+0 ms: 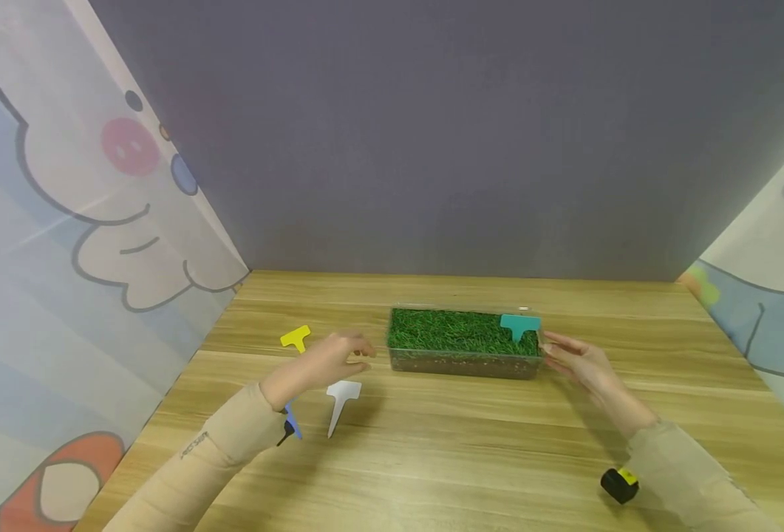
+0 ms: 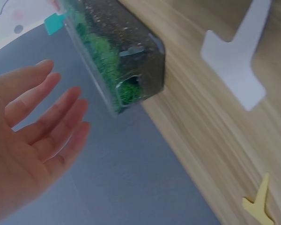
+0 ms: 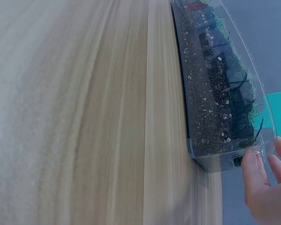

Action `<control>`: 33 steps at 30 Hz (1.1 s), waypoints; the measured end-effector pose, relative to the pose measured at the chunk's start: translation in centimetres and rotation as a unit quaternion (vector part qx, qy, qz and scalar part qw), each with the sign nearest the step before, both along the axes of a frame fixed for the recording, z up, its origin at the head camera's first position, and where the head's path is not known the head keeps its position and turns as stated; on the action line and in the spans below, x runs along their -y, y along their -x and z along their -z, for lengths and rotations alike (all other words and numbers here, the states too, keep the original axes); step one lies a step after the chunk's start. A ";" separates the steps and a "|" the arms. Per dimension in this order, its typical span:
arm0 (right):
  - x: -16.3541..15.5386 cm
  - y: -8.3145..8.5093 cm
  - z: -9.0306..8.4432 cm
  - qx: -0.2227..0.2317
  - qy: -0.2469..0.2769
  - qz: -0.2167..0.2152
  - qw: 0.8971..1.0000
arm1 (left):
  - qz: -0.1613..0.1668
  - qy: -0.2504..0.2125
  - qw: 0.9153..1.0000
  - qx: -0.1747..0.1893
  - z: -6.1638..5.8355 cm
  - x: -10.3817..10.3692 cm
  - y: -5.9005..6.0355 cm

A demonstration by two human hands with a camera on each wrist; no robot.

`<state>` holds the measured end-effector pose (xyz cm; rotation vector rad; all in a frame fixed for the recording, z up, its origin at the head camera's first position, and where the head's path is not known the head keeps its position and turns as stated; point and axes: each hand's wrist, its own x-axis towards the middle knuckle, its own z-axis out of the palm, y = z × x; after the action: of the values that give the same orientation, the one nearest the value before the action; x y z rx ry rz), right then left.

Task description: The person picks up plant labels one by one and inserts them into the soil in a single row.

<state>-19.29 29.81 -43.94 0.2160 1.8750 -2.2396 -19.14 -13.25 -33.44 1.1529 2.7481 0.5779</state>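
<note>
A clear planter box [image 1: 463, 360] of soil topped with green grass stands mid-table. A teal T-shaped label [image 1: 519, 325] is stuck upright in its right end. My left hand [image 1: 352, 355] hovers open just left of the box with a small gap, fingers straight [image 2: 47, 126]. My right hand [image 1: 561, 353] is open at the box's right end, with its fingertips [image 3: 255, 180] touching the clear corner of the box [image 3: 215, 108]. Nothing is held in either hand. A white label [image 1: 341, 401] lies flat under the left hand, also visible from the left wrist [image 2: 236, 61].
A yellow label [image 1: 295, 338] lies flat at the left rear of the wooden table [image 1: 471, 451]. A blue label [image 1: 292, 425] shows partly beneath my left wrist. Printed curtains close off both sides and a grey wall the back.
</note>
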 end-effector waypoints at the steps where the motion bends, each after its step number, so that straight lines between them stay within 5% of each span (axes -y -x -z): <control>1: 0.0 0.0 0.0 -0.002 0.001 0.000 1.000 | 0.000 0.006 1.000 0.006 0.2 0.1 0.0; 11: -0.2 -0.1 0.0 -0.001 -0.003 -0.001 1.000 | -0.008 0.071 0.996 0.048 1.8 1.0 -0.2; 26: 0.4 -0.7 -0.7 -0.034 -0.004 -0.019 0.999 | -0.050 0.080 0.992 0.085 3.9 2.3 -0.3; 33: 0.5 -0.7 -0.9 -0.019 0.001 -0.004 1.000 | -0.059 0.097 0.991 0.073 4.8 2.5 -0.2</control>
<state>-18.56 29.29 -43.05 0.1685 1.8894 -2.2553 -18.93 -15.71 -38.29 0.8750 2.6876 0.3778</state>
